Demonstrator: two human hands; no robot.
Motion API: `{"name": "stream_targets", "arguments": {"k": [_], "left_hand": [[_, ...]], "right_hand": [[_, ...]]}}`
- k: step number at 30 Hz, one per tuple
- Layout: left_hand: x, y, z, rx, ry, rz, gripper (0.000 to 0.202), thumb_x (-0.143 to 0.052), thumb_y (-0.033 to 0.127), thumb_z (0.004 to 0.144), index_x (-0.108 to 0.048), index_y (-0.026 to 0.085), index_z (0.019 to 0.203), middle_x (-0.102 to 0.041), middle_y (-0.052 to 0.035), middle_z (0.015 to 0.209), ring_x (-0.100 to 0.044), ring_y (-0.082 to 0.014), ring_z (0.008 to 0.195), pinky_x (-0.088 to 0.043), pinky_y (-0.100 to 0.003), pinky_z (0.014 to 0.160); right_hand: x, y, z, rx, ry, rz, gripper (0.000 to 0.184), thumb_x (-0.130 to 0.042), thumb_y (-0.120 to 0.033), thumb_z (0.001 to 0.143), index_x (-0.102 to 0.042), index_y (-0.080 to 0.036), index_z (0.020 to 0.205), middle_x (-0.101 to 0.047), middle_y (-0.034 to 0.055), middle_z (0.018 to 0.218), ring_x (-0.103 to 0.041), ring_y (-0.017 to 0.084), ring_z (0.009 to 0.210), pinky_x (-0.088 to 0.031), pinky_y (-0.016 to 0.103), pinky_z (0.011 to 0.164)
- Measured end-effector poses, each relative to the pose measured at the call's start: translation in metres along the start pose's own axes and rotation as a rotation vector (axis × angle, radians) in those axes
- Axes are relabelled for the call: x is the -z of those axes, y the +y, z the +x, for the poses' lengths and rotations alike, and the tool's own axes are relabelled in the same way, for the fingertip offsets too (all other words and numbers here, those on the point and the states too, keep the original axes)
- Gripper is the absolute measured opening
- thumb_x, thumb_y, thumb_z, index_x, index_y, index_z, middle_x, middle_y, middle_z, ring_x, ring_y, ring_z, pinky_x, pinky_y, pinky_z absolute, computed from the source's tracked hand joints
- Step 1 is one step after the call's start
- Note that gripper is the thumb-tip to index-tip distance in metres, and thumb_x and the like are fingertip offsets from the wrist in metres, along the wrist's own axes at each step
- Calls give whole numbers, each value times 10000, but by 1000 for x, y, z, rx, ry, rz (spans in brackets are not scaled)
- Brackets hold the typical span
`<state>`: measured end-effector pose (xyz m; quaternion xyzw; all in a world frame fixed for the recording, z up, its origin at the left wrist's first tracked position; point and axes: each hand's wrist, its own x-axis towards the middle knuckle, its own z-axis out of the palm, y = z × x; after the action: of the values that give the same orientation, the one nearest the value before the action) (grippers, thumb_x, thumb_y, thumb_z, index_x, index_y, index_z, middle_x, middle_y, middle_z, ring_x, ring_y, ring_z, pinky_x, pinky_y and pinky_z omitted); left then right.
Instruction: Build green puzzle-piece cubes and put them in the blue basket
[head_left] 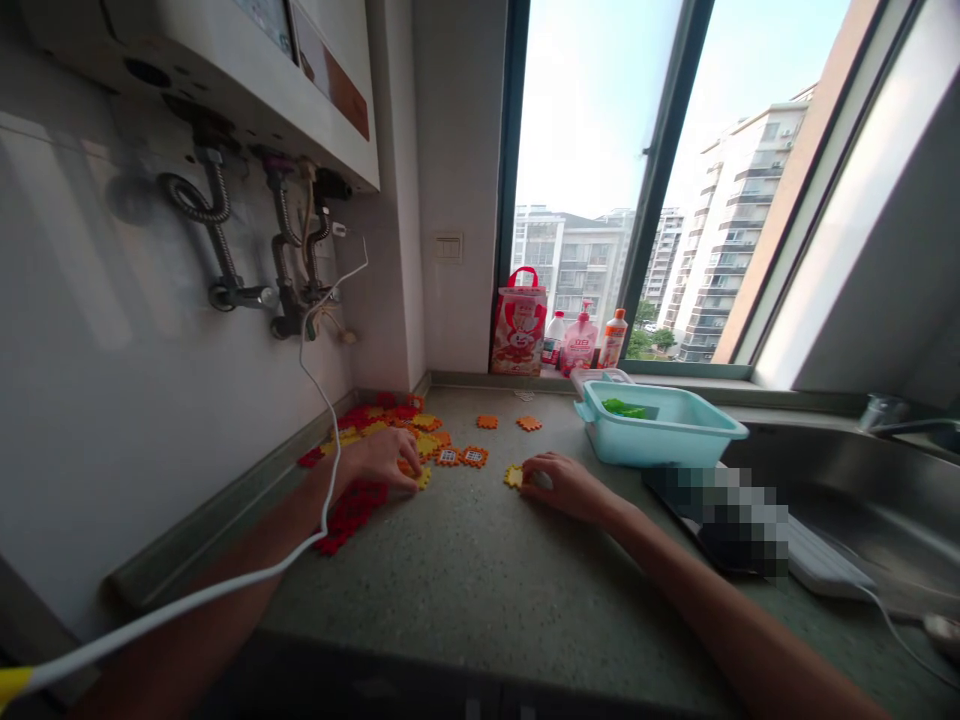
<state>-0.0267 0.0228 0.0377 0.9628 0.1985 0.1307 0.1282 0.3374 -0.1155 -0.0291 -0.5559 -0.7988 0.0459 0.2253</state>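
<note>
My right hand rests low on the counter, its fingers closed on a yellow foam puzzle piece with a jagged edge. At the edge of a loose pile, my left hand has its fingers bent down and closed on another yellow puzzle piece. Beyond it, two orange pieces with white printed patterns, one of them this orange piece, lie side by side. Farther back are a plain orange piece and a second orange piece. Red pieces lie beneath and beside my left wrist.
A light-blue plastic basin with something green inside stands right of my right hand, near the steel sink. A white power strip lies at the sink's edge. A white cable hangs across my left forearm. Bottles line the windowsill.
</note>
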Motion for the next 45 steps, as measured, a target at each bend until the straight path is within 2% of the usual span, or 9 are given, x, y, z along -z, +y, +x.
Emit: {"name": "stream_targets", "arguments": {"k": [3, 14, 18, 23, 29, 34, 38, 42, 45], "left_hand": [[-9, 15, 7, -77, -111, -56, 188, -806, 329, 812, -859, 225, 960, -781, -56, 1071, -700, -222, 993, -514, -300, 910], [-54, 48, 24, -274, -94, -116, 382, -684, 241, 949, -729, 316, 1321, -700, -72, 1349, -638, -237, 1256, -451, -361, 1132], [-56, 34, 26, -172, -20, -195, 372, -818, 347, 861, -762, 258, 1217, -677, -90, 1368, -638, -236, 1255, -478, -346, 1100], [-54, 29, 28, -190, -98, -240, 232, -758, 401, 924, -818, 237, 1076, -740, -84, 1205, -685, -212, 1116, -514, -312, 1007], [-54, 42, 28, -253, -127, -120, 305, -656, 298, 983, -775, 324, 1262, -704, -76, 1310, -639, -243, 1224, -418, -393, 1145], [-52, 47, 28, -275, -160, -89, 491, -644, 105, 896, -739, 342, 1315, -693, -46, 1364, -632, -252, 1258, -377, -418, 1189], [-36, 33, 24, -209, -21, -85, 438, -665, 136, 889, -736, 253, 1304, -690, -63, 1387, -621, -241, 1279, -444, -348, 1132], [-19, 4, 16, 28, 221, 142, 285, -562, 220, 987, -774, 148, 1164, -741, -90, 1260, -646, -242, 1175, -446, -351, 1095], [-21, -16, 15, 124, 235, 289, 334, -492, 268, 1033, -768, 138, 1169, -744, -87, 1243, -647, -239, 1160, -433, -339, 1095]], "right_hand": [[0, -2, 0, -15, 14, -17, 253, -660, -423, 945, -755, -230, 1077, -772, 92, 1093, -704, 262, 1012, -516, 373, 943], [8, -14, -2, -52, 23, -4, 307, -567, -370, 969, -762, -242, 1169, -793, 73, 1053, -725, 223, 870, -510, 312, 824], [6, -12, -1, -40, 58, -8, 378, -433, -397, 1048, -769, -226, 1077, -789, 72, 939, -702, 200, 764, -495, 295, 755], [2, -8, 0, -60, 107, -8, 371, -425, -391, 1050, -750, -217, 1099, -781, 77, 894, -690, 201, 738, -485, 285, 722], [1, -12, 0, -78, 150, 126, 418, -522, -364, 996, -669, -219, 1359, -765, 57, 891, -682, 193, 751, -509, 301, 764], [-12, -25, 5, -121, 85, 499, 438, -565, -411, 964, -689, -212, 1334, -746, 58, 941, -671, 177, 746, -538, 288, 723], [-26, -36, 10, -102, 25, 632, 467, -581, -391, 946, -679, -218, 1368, -737, 57, 983, -654, 180, 765, -549, 293, 718], [-27, -46, 13, -45, 27, 480, 429, -553, -298, 959, -706, -209, 1350, -736, 77, 1020, -652, 196, 821, -541, 323, 788], [-22, -55, 12, 35, 18, 372, 369, -522, -306, 1005, -736, -234, 1297, -720, 105, 1212, -679, 214, 946, -534, 338, 878]]}}
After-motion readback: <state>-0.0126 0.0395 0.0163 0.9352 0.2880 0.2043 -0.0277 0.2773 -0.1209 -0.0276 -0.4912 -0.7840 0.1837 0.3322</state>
